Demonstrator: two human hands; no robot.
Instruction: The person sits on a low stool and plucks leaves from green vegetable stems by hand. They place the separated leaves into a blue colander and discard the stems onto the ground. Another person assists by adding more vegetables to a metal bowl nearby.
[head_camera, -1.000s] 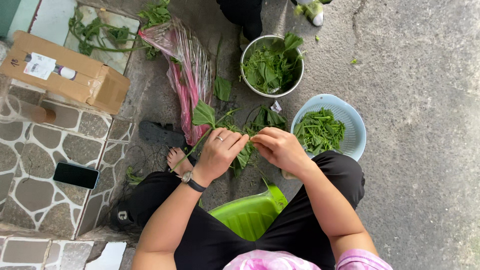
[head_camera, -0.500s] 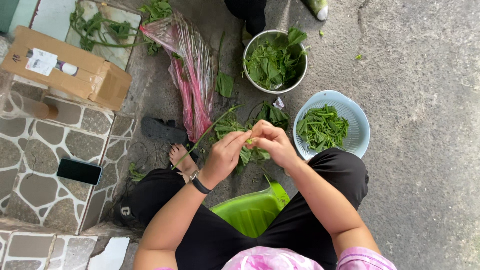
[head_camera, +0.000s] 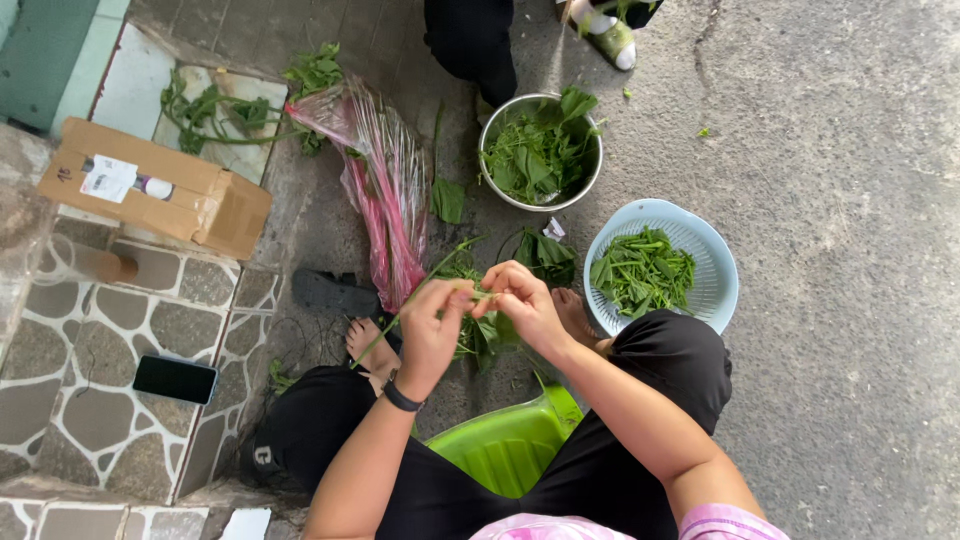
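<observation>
Outdoors, on rough grey concrete ground (head_camera: 850, 200) beside a low stone-patterned step (head_camera: 110, 370), we sit low with our knees apart. At the far left a cardboard box (head_camera: 155, 188) lies on the step, and a dark phone (head_camera: 175, 379) rests flat on the stones nearer to us. Further right, a pink plastic wrap (head_camera: 385, 205) lies on the ground with loose greens around it.

Our left hand (head_camera: 432, 335) is closed in a pinch; thumb and fingers hold a thin green stem (head_camera: 420, 290). Its long axis runs diagonally: the lower end points down-left toward our bare foot (head_camera: 372, 345), and the upper end rises to the right, where our right hand (head_camera: 525, 300) pinches it too, fingers curled shut on it. The stem is in the air between our knees, above a small heap of leaves (head_camera: 485, 335) and just beyond the green plastic stool (head_camera: 510, 450).

We judge that the stem can break in a wrong place if both hands pull apart too strongly, because it is thin and held only at the tips. Pieces may also fall on the dirty ground instead of into the metal bowl (head_camera: 541, 150) or the light blue colander (head_camera: 662, 268) at the right, since both stand a little apart from our hands.
</observation>
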